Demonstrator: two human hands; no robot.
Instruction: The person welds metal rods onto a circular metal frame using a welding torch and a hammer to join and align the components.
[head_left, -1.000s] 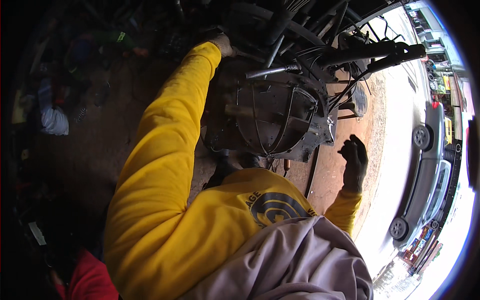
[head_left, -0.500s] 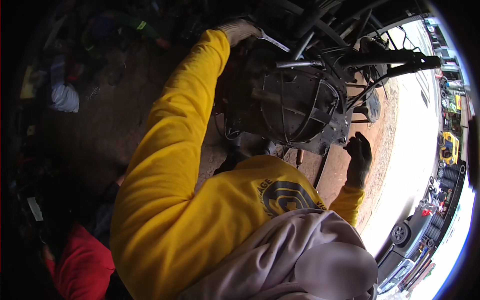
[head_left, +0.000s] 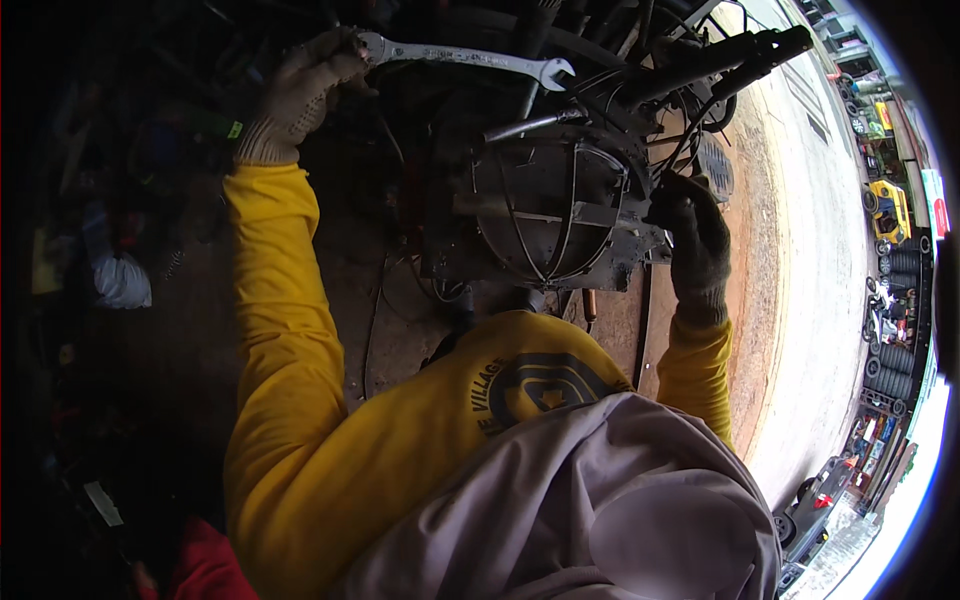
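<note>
My left hand (head_left: 310,95), in a pale knit glove, is closed around one end of a silver combination wrench (head_left: 455,55). The wrench's open jaw points right, above a dark, greasy metal machine (head_left: 545,235) with a round ribbed face. Against the machine's right edge is my right hand (head_left: 692,235) in a dark glove, its fingers curled by some thin cables (head_left: 672,150). Whatever those fingers hold is hidden in shadow. A loose metal bar (head_left: 530,128) lies across the machine's top.
Thick dark tubes (head_left: 725,70) jut out at the upper right. A wooden-handled tool (head_left: 590,305) shows below the machine. To the left, a white bag (head_left: 122,282) is on the shadowed floor; someone's red garment (head_left: 208,565) appears lower left. Vehicles and tires (head_left: 890,370) line the bright roadside.
My left hand has swung left with the wrench, bringing more of the wrench into sight. My right hand has moved farther out, up to the machine's edge. The view has shifted too.
</note>
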